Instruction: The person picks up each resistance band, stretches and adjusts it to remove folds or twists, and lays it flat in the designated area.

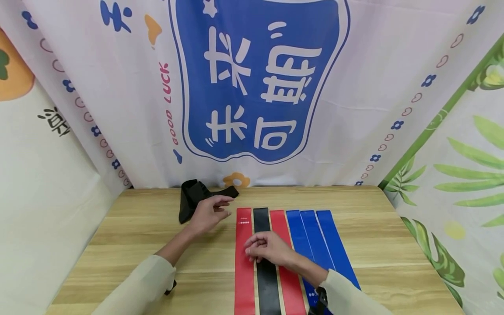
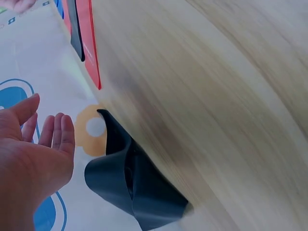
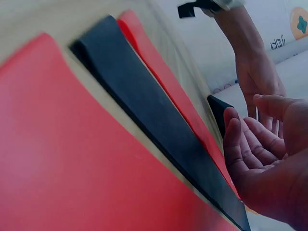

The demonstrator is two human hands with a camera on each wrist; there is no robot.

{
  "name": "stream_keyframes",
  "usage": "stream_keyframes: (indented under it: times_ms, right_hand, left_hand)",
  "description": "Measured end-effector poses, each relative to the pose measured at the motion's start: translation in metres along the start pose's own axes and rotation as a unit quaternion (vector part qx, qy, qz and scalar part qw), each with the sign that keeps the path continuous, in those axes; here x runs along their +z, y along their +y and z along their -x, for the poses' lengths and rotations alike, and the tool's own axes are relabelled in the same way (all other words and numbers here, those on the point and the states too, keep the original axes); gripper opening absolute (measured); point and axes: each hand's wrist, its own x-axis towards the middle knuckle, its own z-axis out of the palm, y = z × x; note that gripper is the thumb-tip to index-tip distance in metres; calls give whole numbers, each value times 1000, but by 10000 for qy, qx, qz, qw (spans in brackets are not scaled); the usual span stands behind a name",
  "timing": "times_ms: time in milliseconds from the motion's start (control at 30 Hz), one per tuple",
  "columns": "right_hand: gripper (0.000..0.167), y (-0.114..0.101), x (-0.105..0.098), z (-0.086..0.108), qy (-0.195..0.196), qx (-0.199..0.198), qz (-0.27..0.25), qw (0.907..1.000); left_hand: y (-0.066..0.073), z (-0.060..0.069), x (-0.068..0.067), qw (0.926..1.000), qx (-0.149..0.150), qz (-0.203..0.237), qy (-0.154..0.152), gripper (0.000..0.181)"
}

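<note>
Flat elastic exercise bands lie side by side on the wooden table: a left red band (image 1: 244, 284), a black band (image 1: 268, 288), another red band (image 1: 280, 221) and three blue bands (image 1: 330, 232). A second black band (image 1: 192, 194) stands crumpled and twisted near the back edge. My left hand (image 1: 208, 215) hovers just in front of it with loose fingers and nothing in them; the left wrist view shows a gap between that hand (image 2: 38, 154) and the crumpled band (image 2: 144, 187). Above the left red and flat black bands is my right hand (image 1: 269, 248), fingers loosely bent, holding nothing.
The wooden table (image 1: 157, 236) meets a printed cloth (image 1: 138, 109) with a blue panel along its back edge. More printed cloth (image 1: 453, 210) hangs on the right, and pale cloth (image 1: 51, 183) on the left.
</note>
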Motion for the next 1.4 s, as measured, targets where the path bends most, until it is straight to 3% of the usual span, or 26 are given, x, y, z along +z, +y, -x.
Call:
stream_keyframes:
  times_ms: [300, 933, 1100, 1233, 1400]
  right_hand:
    - [37, -5, -13, -24, 508, -433, 210, 9975]
    - [43, -10, -29, -77, 1235, -734, 179, 9895]
    - [43, -12, -29, -92, 1403, -727, -103, 9874]
    - [44, -12, -27, -102, 1490, -665, -288, 9862]
    - [45, -8, -29, -115, 1669, -570, -505, 9830]
  left_hand:
    - [-4, 8, -23, 9989, 245, -68, 391, 39]
    - [-32, 6, -64, 9929, 116, -150, 1178, 42]
    - [-40, 4, -71, 9913, -149, -27, 1308, 47]
    - [-45, 1, -75, 9903, -456, 187, 1299, 49]
    - [-50, -2, -79, 9901, -612, 254, 1241, 53]
